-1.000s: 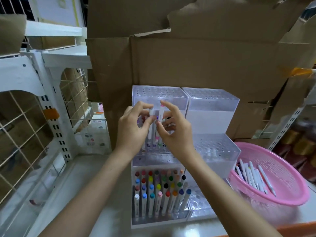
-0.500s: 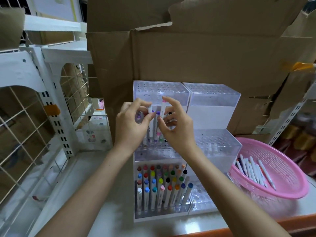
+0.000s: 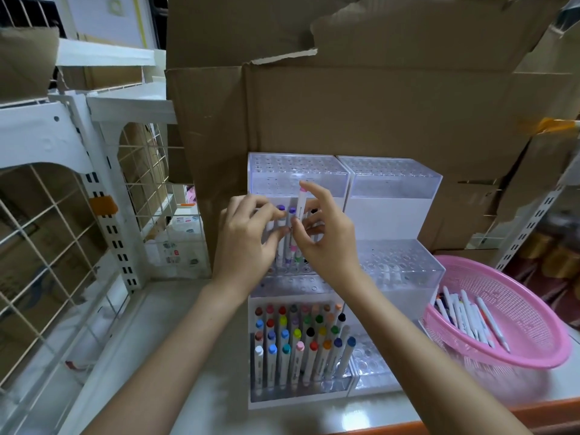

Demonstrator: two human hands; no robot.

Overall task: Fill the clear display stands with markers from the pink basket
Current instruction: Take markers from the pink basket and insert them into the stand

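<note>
Fig.: mid-tier loading, seen from beside the bench. Cardboard boxes (image 3: 376,105) form the backdrop, and a white rack (image 3: 103,189) stands at left. The stands (image 3: 295,171) are two stepped clear units set side by side. In the left unit the front tier is nearly full of capped markers (image 3: 298,340) and the top tier shows bare holes. The right unit looks largely unfilled. The basket (image 3: 518,296) sits just right of the stands w/ loose stock (image 3: 467,318) inside.

L hand (image 3: 248,237) is curled round a bunch (image 3: 287,211) of upright markers, purple caps showing, over the left unit's mid tier. R hand (image 3: 326,237) pinches one pink-capped marker (image 3: 302,202) between thumb & fingers, upright, its cap above the bunch. Its lower tip is hidden by the hands.

Technique, approx.: keep the marker vertical, feel for a free hole w/ the tip, and push straight down till seated. Fill back to front so seated caps don't block the fingers. L hand should hold the bunch off the target hole.
</note>
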